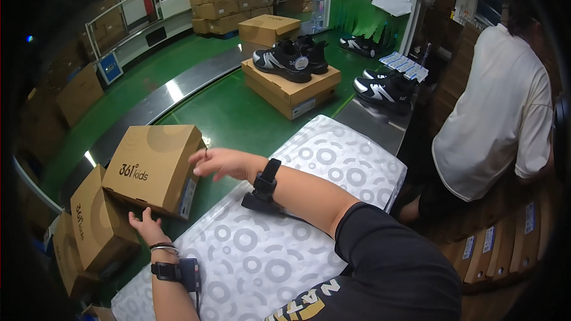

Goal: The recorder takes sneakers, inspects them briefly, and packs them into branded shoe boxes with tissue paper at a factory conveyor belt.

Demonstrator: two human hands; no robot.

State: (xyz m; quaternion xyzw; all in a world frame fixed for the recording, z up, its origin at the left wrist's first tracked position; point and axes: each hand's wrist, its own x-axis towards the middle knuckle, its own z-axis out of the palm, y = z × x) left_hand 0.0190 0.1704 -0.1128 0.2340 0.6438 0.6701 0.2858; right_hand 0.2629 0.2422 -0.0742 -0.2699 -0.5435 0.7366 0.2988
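A closed brown shoebox sits tilted at the left on the green conveyor, leaning over a second brown shoebox. My right hand is at its right side, fingers spread and slightly bent. Below its near edge is my left hand, with the fingers apart and pointing up at the box. Neither hand is wrapped round anything; whether the fingertips touch the cardboard I cannot tell. Under my forearms lies a stack of white wrapping paper printed with grey rings.
Beyond the paper, a pair of black-and-silver sneakers stands on another shoebox. More sneakers are on the metal ledge at right, beside label sheets. A person in a white shirt is close on the right, near several upright boxes.
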